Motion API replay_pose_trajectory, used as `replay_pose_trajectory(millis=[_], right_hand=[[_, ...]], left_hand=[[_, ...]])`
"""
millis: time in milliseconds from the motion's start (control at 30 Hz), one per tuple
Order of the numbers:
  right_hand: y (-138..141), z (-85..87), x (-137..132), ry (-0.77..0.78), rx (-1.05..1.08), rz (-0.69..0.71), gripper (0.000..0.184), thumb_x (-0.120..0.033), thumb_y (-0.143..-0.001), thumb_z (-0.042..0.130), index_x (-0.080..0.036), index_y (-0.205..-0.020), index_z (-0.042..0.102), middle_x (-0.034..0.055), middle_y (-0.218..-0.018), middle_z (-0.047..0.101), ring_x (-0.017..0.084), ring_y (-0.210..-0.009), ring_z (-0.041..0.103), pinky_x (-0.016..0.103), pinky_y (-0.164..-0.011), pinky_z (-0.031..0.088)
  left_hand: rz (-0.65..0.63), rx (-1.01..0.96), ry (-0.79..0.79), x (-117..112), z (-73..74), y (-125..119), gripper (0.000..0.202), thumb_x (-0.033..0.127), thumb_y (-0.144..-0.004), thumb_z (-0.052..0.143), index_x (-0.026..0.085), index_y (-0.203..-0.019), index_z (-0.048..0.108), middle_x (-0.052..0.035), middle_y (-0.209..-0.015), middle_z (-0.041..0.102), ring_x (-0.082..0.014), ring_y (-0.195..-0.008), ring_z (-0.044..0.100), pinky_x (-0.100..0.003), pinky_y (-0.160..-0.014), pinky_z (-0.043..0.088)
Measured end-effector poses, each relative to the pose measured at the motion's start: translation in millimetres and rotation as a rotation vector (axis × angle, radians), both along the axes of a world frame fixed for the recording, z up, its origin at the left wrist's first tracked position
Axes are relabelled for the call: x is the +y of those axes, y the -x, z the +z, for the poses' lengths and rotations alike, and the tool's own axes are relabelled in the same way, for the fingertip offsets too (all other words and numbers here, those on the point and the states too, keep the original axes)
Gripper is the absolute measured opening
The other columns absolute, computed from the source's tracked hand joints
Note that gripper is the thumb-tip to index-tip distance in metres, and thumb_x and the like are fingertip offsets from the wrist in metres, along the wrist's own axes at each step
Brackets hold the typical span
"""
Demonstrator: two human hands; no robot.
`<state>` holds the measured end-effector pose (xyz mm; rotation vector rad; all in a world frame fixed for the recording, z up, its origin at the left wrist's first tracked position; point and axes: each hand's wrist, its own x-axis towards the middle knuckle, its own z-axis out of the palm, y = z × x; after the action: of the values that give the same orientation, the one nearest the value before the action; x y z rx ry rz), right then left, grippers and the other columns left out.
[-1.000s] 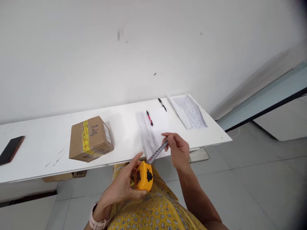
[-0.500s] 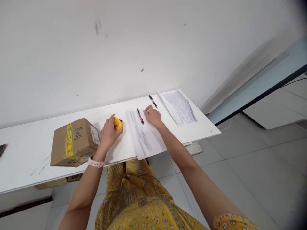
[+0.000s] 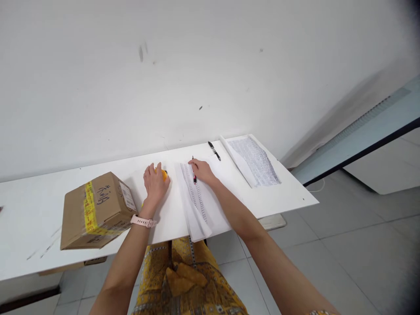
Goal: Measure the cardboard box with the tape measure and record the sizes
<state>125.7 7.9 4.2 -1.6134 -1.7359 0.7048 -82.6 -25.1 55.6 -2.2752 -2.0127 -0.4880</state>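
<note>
My left hand [image 3: 156,181] curls over a yellow tape measure [image 3: 164,174] on the white table, its fingers closed around it and hiding most of the body. My right hand [image 3: 203,170] is closed on a red and black pen [image 3: 194,178], whose middle lies behind the fingers. Beneath the pen and that hand are white paper sheets [image 3: 213,210] with columns of handwriting, their near edge reaching past the table's front edge. To the left of my left hand sits a taped cardboard box [image 3: 77,214] with a label on its side.
A black pen [image 3: 214,151] lies toward the back of the white table [image 3: 167,218]. Right of it rests another handwritten sheaf of paper [image 3: 256,162], its left edge folded up. Behind the table stands a white wall [image 3: 197,65]. A glass panel [image 3: 357,131] leans at the right.
My right hand has moved left from beside the red and black pen and taken hold of it. My left hand has shifted farther over the tape measure. The view has tilted slightly.
</note>
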Motion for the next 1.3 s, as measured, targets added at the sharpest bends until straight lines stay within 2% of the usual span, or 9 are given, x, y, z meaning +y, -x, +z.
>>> replay_pose_trajectory(millis=[133,267,467,633,733,867,1000,1167,1300], right_hand=[[-21,1.0,10,-0.024,0.890,-0.069,0.029,-0.029,-0.084,0.048,-0.016,-0.106,0.062,0.0087,-0.089,0.073,0.020,-0.084,0.070,0.036,-0.080,0.054],[-39,9.4,9,-0.090,1.196,-0.077,0.032,-0.028,-0.072,0.065,-0.021,-0.102,0.058,0.0075,-0.104,0.073,0.021,-0.102,0.069,0.036,-0.089,0.054],[-37,7.7,7,-0.094,1.076,-0.207,0.040,-0.060,-0.078,0.064,-0.023,-0.085,0.051,0.0048,-0.077,0.070,0.020,-0.078,0.069,0.033,-0.071,0.055],[-21,-4.6,10,-0.040,0.990,-0.206,0.054,-0.074,-0.085,0.042,-0.022,-0.092,0.054,0.0004,-0.061,0.061,0.017,-0.062,0.062,0.031,-0.064,0.050],[-13,-3.8,5,-0.060,0.901,-0.151,0.054,-0.070,-0.086,0.045,-0.020,-0.101,0.059,0.0055,-0.083,0.069,0.018,-0.081,0.065,0.032,-0.078,0.050],[-10,-1.0,0,-0.133,0.690,-0.162,0.037,-0.056,-0.083,0.059,-0.021,-0.074,0.059,0.0013,-0.075,0.062,0.016,-0.078,0.058,0.031,-0.079,0.046],[-15,-6.1,4,-0.138,0.625,-0.223,0.030,-0.051,-0.081,0.062,-0.022,-0.079,0.056,-0.0030,-0.069,0.056,0.014,-0.068,0.052,0.029,-0.070,0.043],[-18,-10.2,10,-0.137,0.581,-0.204,0.025,-0.043,-0.074,0.069,-0.021,-0.076,0.057,-0.0009,-0.074,0.061,0.015,-0.070,0.054,0.030,-0.070,0.044],[-14,-8.5,11,-0.204,0.522,-0.269,0.028,-0.035,-0.078,0.062,-0.023,-0.061,0.043,-0.0056,-0.059,0.045,0.013,-0.060,0.043,0.029,-0.063,0.038]], left_hand=[[-0.298,-0.110,-0.046,0,17.1,-40,0.035,0.012,-0.094,0.038,0.012,-0.124,0.055,-0.0164,-0.134,0.054,-0.0274,-0.131,0.041,-0.042,-0.111,0.033],[-0.552,-0.056,0.213,-3,24.6,-87,0.031,0.004,-0.085,0.042,0.020,-0.102,0.063,-0.0071,-0.107,0.068,-0.0225,-0.110,0.056,-0.035,-0.095,0.045],[-0.592,0.076,0.474,-10,7.7,-84,0.014,0.010,-0.074,0.056,0.021,-0.078,0.063,-0.0041,-0.081,0.069,-0.0237,-0.081,0.065,-0.034,-0.070,0.048],[-0.433,0.052,0.418,-17,-13.2,-65,0.024,0.009,-0.079,0.049,0.022,-0.095,0.061,-0.0058,-0.098,0.068,-0.0240,-0.090,0.064,-0.034,-0.070,0.048],[-0.343,0.027,0.309,-22,-25.5,-67,0.028,0.012,-0.088,0.041,0.020,-0.109,0.057,-0.0107,-0.110,0.064,-0.0260,-0.098,0.062,-0.037,-0.070,0.049],[-0.349,0.029,0.207,-23,-38.5,-71,0.029,0.019,-0.093,0.041,0.017,-0.116,0.058,-0.0148,-0.120,0.061,-0.0293,-0.114,0.056,-0.043,-0.087,0.048],[-0.429,0.057,0.155,-19,-51.2,-68,0.051,0.038,-0.094,0.048,0.015,-0.140,0.048,-0.0165,-0.152,0.042,-0.0360,-0.144,0.029,-0.056,-0.116,0.022],[-0.454,0.079,0.157,-15,-63.3,-65,0.070,0.058,-0.092,0.048,0.023,-0.151,0.038,-0.0153,-0.161,0.027,-0.0416,-0.150,0.013,-0.064,-0.118,0.008],[-0.452,0.071,0.168,-15,-63.2,-65,0.071,0.060,-0.091,0.049,0.024,-0.151,0.039,-0.0144,-0.162,0.027,-0.0427,-0.150,0.011,-0.065,-0.118,0.004]])
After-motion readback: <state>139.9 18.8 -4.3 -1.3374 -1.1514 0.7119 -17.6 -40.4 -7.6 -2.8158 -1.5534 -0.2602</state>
